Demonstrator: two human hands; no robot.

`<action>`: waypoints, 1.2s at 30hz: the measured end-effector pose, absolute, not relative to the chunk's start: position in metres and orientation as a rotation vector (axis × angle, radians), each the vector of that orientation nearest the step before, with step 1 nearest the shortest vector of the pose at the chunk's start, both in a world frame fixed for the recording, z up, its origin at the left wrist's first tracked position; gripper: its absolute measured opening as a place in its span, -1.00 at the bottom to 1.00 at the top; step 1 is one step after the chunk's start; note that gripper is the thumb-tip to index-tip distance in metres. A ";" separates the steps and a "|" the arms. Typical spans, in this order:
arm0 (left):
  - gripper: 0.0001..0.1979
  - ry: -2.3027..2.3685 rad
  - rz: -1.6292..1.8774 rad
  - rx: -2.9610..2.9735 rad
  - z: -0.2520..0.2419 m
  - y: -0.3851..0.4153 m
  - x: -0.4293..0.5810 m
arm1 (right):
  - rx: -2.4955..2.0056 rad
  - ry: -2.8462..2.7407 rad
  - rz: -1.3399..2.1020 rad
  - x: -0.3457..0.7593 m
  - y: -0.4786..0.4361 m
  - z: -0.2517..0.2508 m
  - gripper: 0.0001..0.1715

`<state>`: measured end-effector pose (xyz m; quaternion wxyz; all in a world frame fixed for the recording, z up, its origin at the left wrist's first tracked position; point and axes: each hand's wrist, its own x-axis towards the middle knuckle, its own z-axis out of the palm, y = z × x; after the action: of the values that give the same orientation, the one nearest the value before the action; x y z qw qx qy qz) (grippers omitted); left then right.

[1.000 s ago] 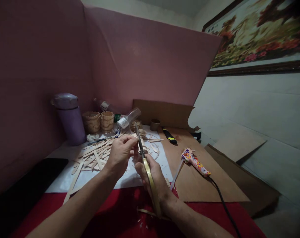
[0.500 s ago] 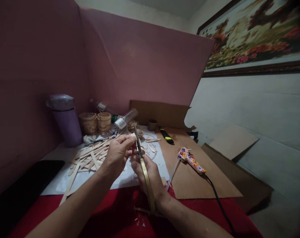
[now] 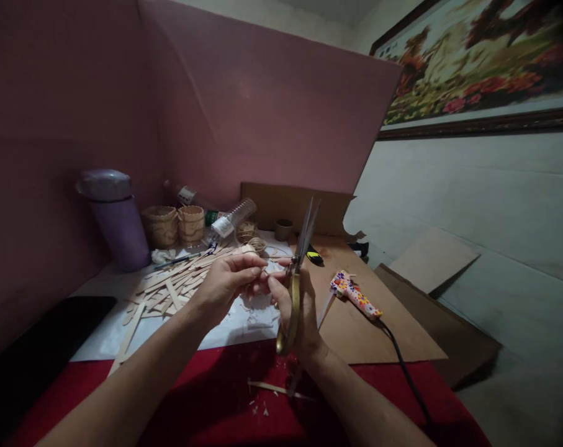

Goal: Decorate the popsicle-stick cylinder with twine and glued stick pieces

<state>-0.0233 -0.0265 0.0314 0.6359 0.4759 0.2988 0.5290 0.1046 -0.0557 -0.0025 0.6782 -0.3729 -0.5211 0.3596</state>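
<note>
Gold-handled scissors are in my right hand, their blades slightly apart and pointing up and away. My left hand has its thumb and fingers pinched on a small pale piece, too small to make out well. The fingertips of both hands meet around this piece. Behind and left of my left hand, many flat wooden sticks lie piled on a white sheet. Small pale scraps and a thin stick rest on the red cloth below.
A flowered glue gun with a black cable lies on a cardboard sheet at right. Behind stand a purple tumbler, two carved cups, a plastic bottle, twine and a small brown pot. A cutter lies near the scissors.
The scissors have swung to the right, away from my left fingers, and their blades have parted. My right fingertips have come up to the left ones.
</note>
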 end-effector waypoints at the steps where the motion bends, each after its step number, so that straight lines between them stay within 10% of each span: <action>1: -0.75 0.681 1.210 1.139 0.031 -0.027 -0.023 | -0.837 -1.180 0.772 0.105 -0.056 -0.003 -0.67; 36: -0.68 0.759 1.088 1.328 0.022 -0.027 -0.017 | -0.789 -0.838 1.055 0.109 -0.052 0.001 -0.42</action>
<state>-0.0169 -0.0274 0.0219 0.5910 0.5705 0.3263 0.4678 0.1087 -0.0520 0.0008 0.7106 -0.3556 -0.3776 0.4753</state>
